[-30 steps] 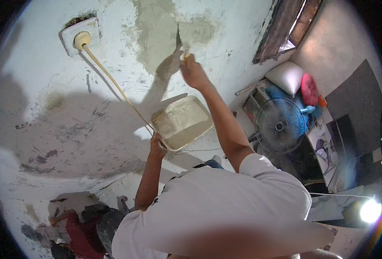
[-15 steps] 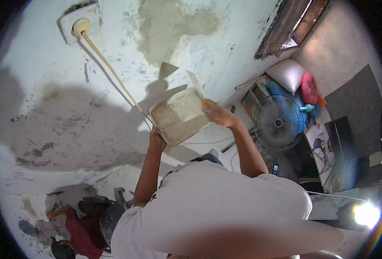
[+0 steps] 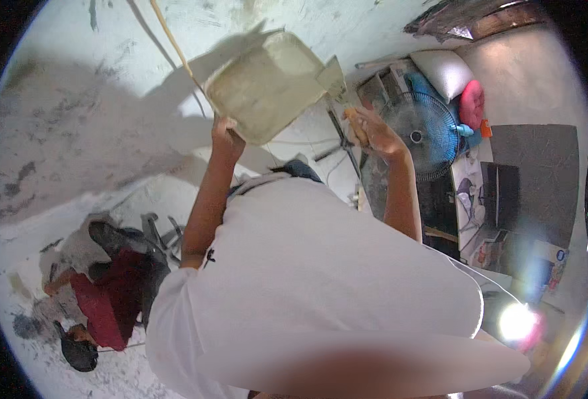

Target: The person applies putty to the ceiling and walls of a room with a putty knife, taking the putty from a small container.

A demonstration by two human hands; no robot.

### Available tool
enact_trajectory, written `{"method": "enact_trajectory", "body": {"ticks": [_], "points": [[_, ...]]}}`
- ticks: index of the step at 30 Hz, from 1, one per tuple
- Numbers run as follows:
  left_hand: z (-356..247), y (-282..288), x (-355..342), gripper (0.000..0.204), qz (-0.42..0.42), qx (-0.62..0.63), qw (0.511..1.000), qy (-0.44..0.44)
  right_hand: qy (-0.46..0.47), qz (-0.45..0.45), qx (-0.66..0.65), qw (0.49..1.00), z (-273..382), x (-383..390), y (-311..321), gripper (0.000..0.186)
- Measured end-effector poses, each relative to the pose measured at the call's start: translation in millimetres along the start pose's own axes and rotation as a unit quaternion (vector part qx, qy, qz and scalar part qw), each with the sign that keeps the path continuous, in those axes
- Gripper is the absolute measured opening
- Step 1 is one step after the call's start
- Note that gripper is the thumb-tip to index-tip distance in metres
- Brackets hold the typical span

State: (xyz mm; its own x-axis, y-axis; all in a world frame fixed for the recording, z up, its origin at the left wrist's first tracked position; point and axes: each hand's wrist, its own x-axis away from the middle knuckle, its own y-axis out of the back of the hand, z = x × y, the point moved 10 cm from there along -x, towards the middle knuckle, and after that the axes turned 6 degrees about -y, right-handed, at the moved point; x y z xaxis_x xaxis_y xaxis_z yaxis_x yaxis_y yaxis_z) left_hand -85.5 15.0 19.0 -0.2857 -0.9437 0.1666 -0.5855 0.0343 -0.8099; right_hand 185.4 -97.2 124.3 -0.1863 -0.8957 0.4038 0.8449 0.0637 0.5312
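My left hand (image 3: 228,139) grips the near left corner of a shallow, pale beige tray (image 3: 240,110), tilted in front of the wall. Its inside looks smeared with a light paste. To its right, my right hand (image 3: 381,138) is closed around the tan handle of a putty knife (image 3: 334,78). The knife's flat, wide blade points up and left and meets or overlaps the tray's right rim; I cannot tell whether it touches.
A yellowish cable (image 3: 173,38) runs down the patchy wall (image 3: 74,120) behind the tray. To the right stand a fan (image 3: 416,137), a white sack (image 3: 443,74) and a pink cushion (image 3: 472,105). A lit lamp (image 3: 516,322) glows lower right. Another person in dark red (image 3: 111,299) works low on the left.
The view has shifted, and the wall socket has left the picture. My right hand has drawn away from the tray, bringing the putty knife's blade to its right rim. The left hand keeps its hold.
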Motion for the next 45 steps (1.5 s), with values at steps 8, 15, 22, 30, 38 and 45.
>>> {"method": "enact_trajectory", "body": {"ticks": [8, 15, 22, 30, 38, 45], "points": [[-4, -22, 4, 0.085, 0.076, 0.007, 0.996, -0.038, -0.045, 0.109, -0.239, 0.964, -5, -3, -42, 0.048], [-3, -23, 8, 0.086, 0.094, -0.008, 0.995, -0.044, -0.06, 0.106, -0.267, 0.956, -14, -16, -53, 0.065], [-8, -31, 6, 0.088, 0.083, -0.006, 0.995, -0.056, -0.012, 0.16, -0.342, 0.926, -6, -16, -59, 0.068], [-9, -32, -20, 0.08, 0.105, -0.107, 0.989, -0.014, 0.041, 0.063, -0.429, 0.9, 6, -23, -33, 0.043], [14, -20, -61, 0.082, 0.143, -0.067, 0.986, 0.058, 0.25, -0.027, -0.368, 0.895, 74, -59, 18, 0.049], [28, -11, -82, 0.072, 0.105, -0.034, 0.989, 0.097, 0.442, -0.276, -0.105, 0.847, 142, -88, 39, 0.021]]}}
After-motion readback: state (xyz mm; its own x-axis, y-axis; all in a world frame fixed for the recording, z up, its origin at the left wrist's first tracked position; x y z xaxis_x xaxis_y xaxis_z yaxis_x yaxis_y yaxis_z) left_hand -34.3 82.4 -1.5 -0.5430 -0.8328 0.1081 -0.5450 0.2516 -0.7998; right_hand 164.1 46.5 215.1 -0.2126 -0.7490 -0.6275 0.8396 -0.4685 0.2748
